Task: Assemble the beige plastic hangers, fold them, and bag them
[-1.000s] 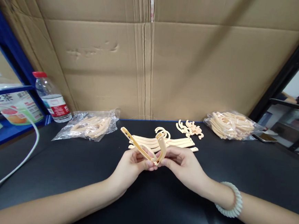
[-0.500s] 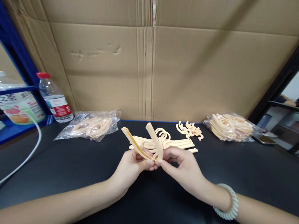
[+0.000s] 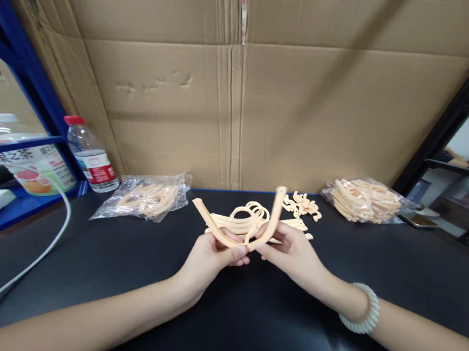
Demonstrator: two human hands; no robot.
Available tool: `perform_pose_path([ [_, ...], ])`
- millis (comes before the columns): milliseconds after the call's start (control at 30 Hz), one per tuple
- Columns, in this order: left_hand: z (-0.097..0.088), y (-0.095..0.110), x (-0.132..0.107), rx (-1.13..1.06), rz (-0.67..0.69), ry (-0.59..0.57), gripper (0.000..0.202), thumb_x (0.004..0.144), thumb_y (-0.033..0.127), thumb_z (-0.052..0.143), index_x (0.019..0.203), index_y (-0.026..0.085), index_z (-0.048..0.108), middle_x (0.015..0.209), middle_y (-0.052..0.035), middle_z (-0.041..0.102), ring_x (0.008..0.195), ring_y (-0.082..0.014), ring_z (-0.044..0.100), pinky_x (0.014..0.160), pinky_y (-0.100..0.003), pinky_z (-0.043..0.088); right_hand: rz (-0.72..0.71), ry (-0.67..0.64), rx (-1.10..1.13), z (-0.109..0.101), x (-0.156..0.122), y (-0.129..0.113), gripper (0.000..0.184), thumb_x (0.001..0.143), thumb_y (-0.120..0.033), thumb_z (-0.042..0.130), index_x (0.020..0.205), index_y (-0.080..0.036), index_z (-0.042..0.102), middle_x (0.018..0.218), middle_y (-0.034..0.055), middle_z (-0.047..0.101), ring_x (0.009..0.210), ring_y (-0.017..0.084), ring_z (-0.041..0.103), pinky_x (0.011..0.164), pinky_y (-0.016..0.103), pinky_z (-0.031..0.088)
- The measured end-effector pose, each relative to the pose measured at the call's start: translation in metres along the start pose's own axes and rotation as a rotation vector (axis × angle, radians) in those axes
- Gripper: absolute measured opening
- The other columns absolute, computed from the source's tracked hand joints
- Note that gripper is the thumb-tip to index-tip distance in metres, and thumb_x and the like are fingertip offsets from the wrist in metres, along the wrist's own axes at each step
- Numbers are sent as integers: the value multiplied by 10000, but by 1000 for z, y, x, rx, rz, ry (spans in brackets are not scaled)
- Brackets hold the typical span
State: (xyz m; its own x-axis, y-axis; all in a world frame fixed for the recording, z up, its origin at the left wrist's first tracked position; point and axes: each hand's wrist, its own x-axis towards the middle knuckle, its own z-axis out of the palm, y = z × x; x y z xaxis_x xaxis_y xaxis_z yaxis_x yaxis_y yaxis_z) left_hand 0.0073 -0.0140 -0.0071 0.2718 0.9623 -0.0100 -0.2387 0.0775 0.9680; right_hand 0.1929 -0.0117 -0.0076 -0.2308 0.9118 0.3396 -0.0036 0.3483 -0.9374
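Note:
Both hands are closed, fingertips meeting in front of a pile of pale beige parts. My left hand (image 3: 216, 255) pinches one curved beige plastic arm (image 3: 209, 219), which rises to the left. In my right hand (image 3: 295, 256) is a second curved beige arm (image 3: 275, 211), rising to the right. Their lower ends come together between my fingers in a wide V; whether they are joined I cannot tell. Just behind lie long beige strips (image 3: 230, 224) and several rounded hook-like pieces (image 3: 261, 207), partly hidden by the held arms and my fingers.
Small S-shaped beige pieces (image 3: 307, 205) lie behind my right hand. Clear bags of beige parts sit at left (image 3: 151, 199) and right (image 3: 364, 199). A phone (image 3: 420, 220), a red-capped bottle (image 3: 92, 159) and a white cable (image 3: 57, 237) are also on the black table (image 3: 158, 321).
The right-hand arm has swung outward to the right, widening the angle between the two held arms. My right hand has shifted slightly right; the left keeps its grip.

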Motion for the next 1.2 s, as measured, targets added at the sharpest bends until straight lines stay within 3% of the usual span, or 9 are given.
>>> perform_pose_path([
  [100,-2,4,2,-11,-13,34,304,624,251,888,818,96,713,782,-41,735,639,-108,679,623,-176,564,49,-13,65,-16,6,-5,219,728,-307,774,819,-178,622,834,5,626,663,113,600,583,238,533],
  [167,-5,6,3,-23,-21,58,313,624,240,889,841,97,714,819,-48,739,656,-106,679,641,-174,566,103,-116,49,-30,11,-10,222,733,-325,775,828,-171,645,774,-3,624,630,111,589,574,246,526],
  [300,-14,10,8,-43,-8,83,286,648,243,877,832,104,708,824,-46,738,683,-104,682,679,-173,572,97,-283,-196,-58,22,-19,208,710,-321,797,803,-168,692,673,-16,643,611,120,590,587,255,493],
  [433,-25,17,14,-59,19,94,284,655,246,874,836,110,702,781,-42,732,682,-103,680,680,-167,575,-5,-303,-434,-81,30,-24,224,701,-355,797,762,-169,687,706,-2,657,643,134,596,586,252,460],
  [700,-53,47,34,48,82,8,277,619,154,868,832,132,693,843,-37,732,705,-105,692,687,-160,563,79,-365,-599,-107,33,-28,252,740,-397,727,737,-184,594,650,-11,614,586,135,571,519,248,417],
  [833,-66,52,43,370,180,-71,227,696,242,821,835,155,663,814,-30,716,733,-143,691,702,-226,554,51,-405,-697,-113,35,-26,199,750,-353,698,725,-188,589,679,-7,610,620,142,567,556,263,436],
  [1033,-81,62,43,1180,573,-365,99,814,291,697,827,195,681,787,-24,694,725,-176,638,679,-264,475,51,-462,-784,-113,34,-27,121,745,-290,682,716,-190,621,704,-1,635,660,163,588,598,279,448],
  [1200,-82,65,41,1373,672,-508,119,909,283,573,878,184,634,866,-52,641,796,-186,591,716,-285,460,-34,-522,-816,-110,34,-27,142,751,-300,699,729,-186,617,840,30,649,787,186,595,732,315,458],
])
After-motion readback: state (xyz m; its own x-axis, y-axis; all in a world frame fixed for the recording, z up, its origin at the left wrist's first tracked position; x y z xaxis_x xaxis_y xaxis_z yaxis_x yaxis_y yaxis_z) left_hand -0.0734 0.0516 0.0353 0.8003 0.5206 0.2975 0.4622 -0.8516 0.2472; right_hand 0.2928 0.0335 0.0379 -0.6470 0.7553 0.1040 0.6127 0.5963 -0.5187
